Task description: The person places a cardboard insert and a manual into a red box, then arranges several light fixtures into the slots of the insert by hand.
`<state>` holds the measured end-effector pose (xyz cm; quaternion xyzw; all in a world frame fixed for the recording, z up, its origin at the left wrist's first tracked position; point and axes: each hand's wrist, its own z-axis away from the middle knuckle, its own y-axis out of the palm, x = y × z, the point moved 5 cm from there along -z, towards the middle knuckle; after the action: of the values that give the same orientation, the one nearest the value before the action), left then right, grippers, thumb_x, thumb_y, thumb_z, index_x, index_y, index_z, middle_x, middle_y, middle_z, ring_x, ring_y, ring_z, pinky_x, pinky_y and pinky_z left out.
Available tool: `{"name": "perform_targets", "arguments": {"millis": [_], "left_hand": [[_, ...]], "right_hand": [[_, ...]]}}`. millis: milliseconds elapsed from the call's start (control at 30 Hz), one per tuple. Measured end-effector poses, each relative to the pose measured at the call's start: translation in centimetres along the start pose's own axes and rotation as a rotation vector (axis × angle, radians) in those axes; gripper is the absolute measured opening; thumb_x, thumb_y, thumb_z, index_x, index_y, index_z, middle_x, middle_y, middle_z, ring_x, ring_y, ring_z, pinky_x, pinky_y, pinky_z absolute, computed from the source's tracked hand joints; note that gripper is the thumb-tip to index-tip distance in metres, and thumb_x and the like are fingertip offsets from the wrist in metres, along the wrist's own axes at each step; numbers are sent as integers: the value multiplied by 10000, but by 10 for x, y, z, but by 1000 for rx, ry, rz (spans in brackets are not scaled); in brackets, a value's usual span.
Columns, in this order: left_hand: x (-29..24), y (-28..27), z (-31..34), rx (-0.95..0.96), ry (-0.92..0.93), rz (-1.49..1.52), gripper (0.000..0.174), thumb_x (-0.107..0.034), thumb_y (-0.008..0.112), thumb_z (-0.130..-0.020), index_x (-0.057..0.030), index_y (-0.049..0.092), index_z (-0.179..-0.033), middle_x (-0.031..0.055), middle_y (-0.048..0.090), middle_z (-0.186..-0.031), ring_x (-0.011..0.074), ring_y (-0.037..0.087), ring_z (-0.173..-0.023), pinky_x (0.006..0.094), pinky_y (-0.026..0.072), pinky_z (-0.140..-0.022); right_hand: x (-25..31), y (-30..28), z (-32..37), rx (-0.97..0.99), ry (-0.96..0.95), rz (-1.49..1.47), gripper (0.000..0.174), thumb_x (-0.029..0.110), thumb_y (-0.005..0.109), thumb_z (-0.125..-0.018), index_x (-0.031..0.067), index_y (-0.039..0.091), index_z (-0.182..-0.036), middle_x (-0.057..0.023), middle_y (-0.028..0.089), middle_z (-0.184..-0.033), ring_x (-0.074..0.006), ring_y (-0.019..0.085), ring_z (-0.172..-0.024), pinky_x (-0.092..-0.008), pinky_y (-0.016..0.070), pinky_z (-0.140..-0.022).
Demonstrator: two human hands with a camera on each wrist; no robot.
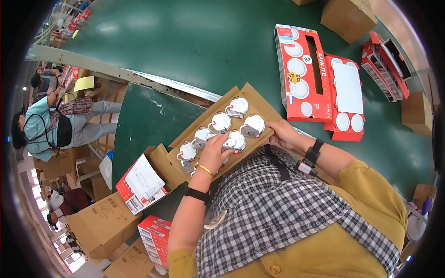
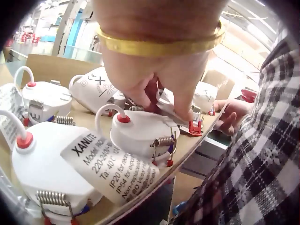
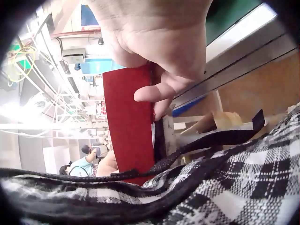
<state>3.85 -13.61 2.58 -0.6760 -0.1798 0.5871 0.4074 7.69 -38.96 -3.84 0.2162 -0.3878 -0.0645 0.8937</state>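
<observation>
An open box [image 1: 262,104], brown cardboard inside, lies tilted in front of the checked apron. It holds several white round downlights [image 1: 221,122] with spring clips, looped cables and printed labels. My left hand [image 1: 213,155] reaches down into the box. In the left wrist view, its thumb and fingers close around a downlight [image 2: 166,99] beside a red-tipped clip, partly hidden by the hand. My right hand [image 1: 285,134] grips the box's near right edge. From the right wrist, the box's red outer wall [image 3: 129,117] shows under the palm, fingers curled at its edge.
Red printed cartons [image 1: 301,74] lie flat on the green table [image 1: 185,41], with another open carton [image 1: 384,67] beyond. Left of the box, a white printed sheet [image 1: 143,180] lies on a red carton. Brown cardboard boxes [image 1: 99,224] stand lower left. Other people [image 1: 51,123] are at far left.
</observation>
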Motion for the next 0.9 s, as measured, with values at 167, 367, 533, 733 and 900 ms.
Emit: {"name": "perform_targets", "arguments": {"millis": [167,367,533,733,900], "left_hand": [[-9,-3,-4,71,14,-48,680,-150,799,-757,-48,517,-1367,190,559,-1312,351,523,-1227,406,430,-1042],[-13,1,-2,67,80,-89,717,-109,792,-743,-14,476,-1379,195,537,-1296,362,519,-1198,417,431,-1030],[-17,-3,0,37,103,-90,712,-92,788,-736,7,475,-1368,203,542,-1265,363,526,-1178,418,436,-1024],[-29,-9,-4,114,73,-64,803,-162,822,-723,-52,443,-1422,184,512,-1330,379,512,-1194,422,434,-1023],[-34,-8,-6,87,143,-129,816,-182,824,-717,-90,441,-1432,177,525,-1299,367,525,-1167,427,443,-1013]], "right_hand": [[16,8,13,-22,-19,52,266,180,559,-960,-75,600,-1021,-118,661,-750,-155,607,-506,-249,496,-440],[17,7,17,-15,-14,50,251,177,558,-962,-63,595,-1025,-117,660,-740,-154,605,-500,-244,493,-433],[13,6,16,1,-8,29,236,178,557,-969,-42,590,-1048,-119,665,-738,-162,613,-495,-243,488,-427],[18,10,23,16,2,37,275,188,551,-974,-30,550,-1142,-157,699,-817,-146,619,-514,-227,473,-430],[14,7,25,13,-8,33,274,183,544,-973,-14,545,-1162,-164,702,-854,-135,619,-531,-219,449,-420]]}}
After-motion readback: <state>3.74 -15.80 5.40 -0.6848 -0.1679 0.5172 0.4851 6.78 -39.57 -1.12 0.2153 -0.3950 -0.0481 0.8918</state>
